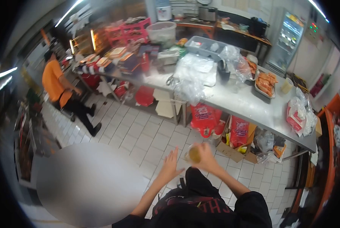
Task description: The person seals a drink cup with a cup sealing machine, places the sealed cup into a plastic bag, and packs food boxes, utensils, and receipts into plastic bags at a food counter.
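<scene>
In front of my body, above the tiled floor, my right hand (pixel 206 159) is closed around a small clear round container (pixel 193 155) with yellowish-brown contents. Motion blurs its rim, and I cannot tell whether it has a lid. My left hand (pixel 171 164) is just to the left of the container, apart from it, with fingers stretched out and nothing in them.
Ahead runs a long steel table (pixel 238 100) with plastic bags, a tray of orange-brown food (pixel 266 84) and a grey tub (pixel 210 47). Red bags (pixel 204 117) and a cardboard box (pixel 232 152) sit below it. A person in an orange shirt (pixel 52 80) stands at left. A blurred patch hides the lower left.
</scene>
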The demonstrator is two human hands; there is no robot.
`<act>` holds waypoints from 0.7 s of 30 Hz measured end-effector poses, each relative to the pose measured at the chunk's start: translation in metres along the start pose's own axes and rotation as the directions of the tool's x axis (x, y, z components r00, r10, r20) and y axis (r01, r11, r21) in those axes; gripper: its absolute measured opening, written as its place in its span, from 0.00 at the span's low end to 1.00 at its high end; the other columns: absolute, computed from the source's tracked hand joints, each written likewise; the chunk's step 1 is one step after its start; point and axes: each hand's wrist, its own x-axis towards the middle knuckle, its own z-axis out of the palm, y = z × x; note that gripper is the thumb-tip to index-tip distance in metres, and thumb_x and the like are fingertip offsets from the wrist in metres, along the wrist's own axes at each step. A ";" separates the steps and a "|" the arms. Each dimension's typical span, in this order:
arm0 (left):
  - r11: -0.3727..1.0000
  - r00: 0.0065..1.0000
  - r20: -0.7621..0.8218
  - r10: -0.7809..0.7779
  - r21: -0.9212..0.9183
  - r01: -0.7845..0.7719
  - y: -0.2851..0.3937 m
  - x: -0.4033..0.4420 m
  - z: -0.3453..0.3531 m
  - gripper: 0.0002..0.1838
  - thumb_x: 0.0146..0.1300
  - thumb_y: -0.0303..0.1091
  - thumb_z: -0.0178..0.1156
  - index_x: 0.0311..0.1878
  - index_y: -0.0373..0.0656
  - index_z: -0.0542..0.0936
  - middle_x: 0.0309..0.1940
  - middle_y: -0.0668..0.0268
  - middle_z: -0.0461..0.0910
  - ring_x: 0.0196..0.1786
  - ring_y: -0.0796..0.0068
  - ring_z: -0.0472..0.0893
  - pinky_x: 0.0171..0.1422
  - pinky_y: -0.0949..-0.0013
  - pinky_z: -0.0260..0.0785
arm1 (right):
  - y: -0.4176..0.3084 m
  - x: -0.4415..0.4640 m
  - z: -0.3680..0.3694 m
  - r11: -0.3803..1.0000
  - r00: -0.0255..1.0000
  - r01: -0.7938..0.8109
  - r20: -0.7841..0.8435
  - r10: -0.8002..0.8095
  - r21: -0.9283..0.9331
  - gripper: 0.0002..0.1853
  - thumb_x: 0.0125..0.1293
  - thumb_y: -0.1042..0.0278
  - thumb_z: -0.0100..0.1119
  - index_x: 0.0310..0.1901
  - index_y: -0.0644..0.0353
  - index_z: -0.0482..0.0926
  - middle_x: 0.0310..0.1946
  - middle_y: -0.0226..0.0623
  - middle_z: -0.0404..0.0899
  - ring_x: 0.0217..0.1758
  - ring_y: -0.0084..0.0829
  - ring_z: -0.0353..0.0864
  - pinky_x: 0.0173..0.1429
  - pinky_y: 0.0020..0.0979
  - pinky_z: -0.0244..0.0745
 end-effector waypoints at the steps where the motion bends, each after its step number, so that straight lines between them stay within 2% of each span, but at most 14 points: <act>1: 0.999 0.999 -0.020 0.035 -0.041 -0.036 -0.019 0.037 0.005 0.48 0.46 0.37 0.67 0.66 0.35 0.49 0.61 0.45 0.57 0.64 0.44 0.58 0.66 0.54 0.53 | 0.026 0.024 -0.014 0.995 0.991 -0.063 -0.123 0.053 -0.083 0.44 0.35 0.66 0.71 0.58 0.59 0.61 0.48 0.55 0.61 0.52 0.54 0.64 0.55 0.43 0.64; 5: 0.991 0.986 -0.116 0.117 -0.052 -0.123 -0.099 0.197 0.021 0.46 0.50 0.39 0.66 0.65 0.32 0.50 0.62 0.44 0.56 0.64 0.47 0.59 0.67 0.58 0.54 | 0.129 0.126 -0.073 0.929 0.835 -0.292 -0.534 0.132 -0.227 0.43 0.36 0.65 0.69 0.58 0.62 0.61 0.46 0.54 0.61 0.51 0.53 0.63 0.55 0.44 0.62; 7: 0.932 0.938 -0.312 -0.149 -0.361 0.028 -0.137 0.273 0.033 0.45 0.50 0.40 0.66 0.65 0.34 0.52 0.60 0.40 0.56 0.61 0.45 0.62 0.66 0.53 0.53 | 0.183 0.173 -0.098 0.886 0.754 -0.406 -0.630 0.186 -0.224 0.44 0.37 0.63 0.69 0.60 0.63 0.59 0.46 0.53 0.61 0.49 0.52 0.63 0.55 0.44 0.61; 8: 0.933 0.942 -0.307 -0.139 -0.359 0.020 -0.156 0.305 0.033 0.45 0.50 0.40 0.66 0.65 0.34 0.52 0.60 0.40 0.56 0.61 0.45 0.62 0.66 0.53 0.53 | 0.214 0.194 -0.103 0.883 0.746 -0.414 -0.639 0.190 -0.220 0.44 0.37 0.63 0.69 0.60 0.63 0.59 0.46 0.53 0.61 0.49 0.52 0.63 0.55 0.44 0.61; 10: 0.906 0.918 -0.307 -0.252 -0.407 0.112 -0.166 0.364 0.017 0.46 0.50 0.42 0.67 0.64 0.33 0.52 0.58 0.41 0.60 0.58 0.49 0.66 0.56 0.56 0.65 | 0.265 0.234 -0.120 0.813 0.686 -0.531 -0.685 0.247 -0.239 0.45 0.38 0.61 0.68 0.60 0.62 0.58 0.44 0.52 0.61 0.48 0.51 0.63 0.55 0.44 0.61; 11: 0.528 0.765 0.025 -0.644 -0.709 0.467 -0.155 0.383 0.012 0.45 0.48 0.41 0.69 0.63 0.32 0.54 0.53 0.46 0.66 0.49 0.59 0.73 0.37 0.64 0.73 | 0.283 0.249 -0.131 0.804 0.686 -0.564 -0.650 0.327 -0.191 0.47 0.38 0.56 0.70 0.61 0.60 0.57 0.50 0.56 0.60 0.51 0.54 0.63 0.53 0.45 0.63; 12: 0.528 0.766 0.030 -0.642 -0.707 0.470 -0.158 0.404 0.009 0.45 0.48 0.41 0.69 0.63 0.32 0.54 0.53 0.46 0.66 0.49 0.59 0.73 0.37 0.64 0.73 | 0.294 0.263 -0.142 0.800 0.683 -0.569 -0.651 0.331 -0.190 0.47 0.38 0.56 0.70 0.61 0.60 0.57 0.50 0.56 0.60 0.51 0.54 0.63 0.53 0.45 0.63; 14: 0.608 0.844 0.263 -0.468 -0.597 0.523 -0.169 0.441 0.003 0.39 0.50 0.39 0.67 0.62 0.36 0.59 0.46 0.53 0.69 0.41 0.71 0.76 0.24 0.71 0.70 | 0.303 0.287 -0.161 0.725 0.745 -0.635 -0.458 0.485 -0.267 0.50 0.37 0.47 0.72 0.60 0.63 0.58 0.53 0.59 0.56 0.51 0.58 0.64 0.49 0.48 0.64; 15: 0.698 0.892 0.207 -0.402 -0.561 0.445 -0.141 0.459 -0.021 0.30 0.53 0.30 0.63 0.59 0.41 0.64 0.42 0.59 0.69 0.33 0.79 0.74 0.26 0.73 0.68 | 0.293 0.302 -0.177 0.721 0.743 -0.639 -0.457 0.489 -0.268 0.50 0.37 0.47 0.72 0.60 0.63 0.58 0.53 0.59 0.56 0.51 0.58 0.64 0.49 0.48 0.64; 16: 0.694 0.890 0.212 -0.403 -0.563 0.449 -0.133 0.480 -0.032 0.30 0.53 0.30 0.63 0.59 0.41 0.64 0.42 0.59 0.69 0.33 0.79 0.74 0.26 0.73 0.68 | 0.272 0.316 -0.196 0.610 0.737 -0.675 -0.346 0.580 -0.416 0.46 0.37 0.44 0.71 0.55 0.64 0.64 0.50 0.59 0.62 0.48 0.55 0.69 0.45 0.46 0.66; 17: 0.834 0.967 -0.045 -0.252 -0.518 0.193 -0.128 0.501 -0.040 0.27 0.53 0.26 0.59 0.58 0.43 0.66 0.42 0.59 0.68 0.33 0.78 0.73 0.29 0.74 0.68 | 0.254 0.331 -0.215 0.491 0.701 -0.666 -0.244 0.671 -0.562 0.43 0.37 0.41 0.71 0.50 0.65 0.70 0.48 0.60 0.67 0.45 0.53 0.73 0.41 0.43 0.68; 18: 0.915 0.957 -0.283 -0.056 -0.398 -0.064 -0.122 0.522 -0.049 0.26 0.53 0.21 0.56 0.57 0.45 0.68 0.41 0.60 0.68 0.34 0.77 0.73 0.32 0.75 0.67 | 0.243 0.352 -0.237 0.489 0.700 -0.665 -0.242 0.672 -0.565 0.43 0.37 0.41 0.71 0.50 0.65 0.70 0.48 0.60 0.67 0.45 0.53 0.73 0.41 0.43 0.68; 20: 0.935 0.967 -0.255 -0.004 -0.343 -0.086 -0.102 0.561 -0.083 0.26 0.51 0.18 0.54 0.56 0.45 0.69 0.42 0.60 0.67 0.35 0.74 0.72 0.36 0.74 0.66 | 0.236 0.412 -0.282 0.654 0.703 -0.708 -0.178 0.689 -0.267 0.29 0.45 0.43 0.66 0.36 0.66 0.78 0.32 0.51 0.78 0.37 0.42 0.79 0.37 0.38 0.70; 21: 0.952 0.972 -0.230 0.053 -0.283 -0.119 -0.093 0.577 -0.098 0.27 0.49 0.15 0.52 0.55 0.45 0.70 0.42 0.60 0.66 0.37 0.70 0.71 0.40 0.74 0.66 | 0.246 0.441 -0.293 0.763 0.805 -0.590 -0.265 0.531 -0.262 0.23 0.52 0.48 0.62 0.21 0.66 0.78 0.15 0.44 0.75 0.23 0.40 0.78 0.32 0.36 0.70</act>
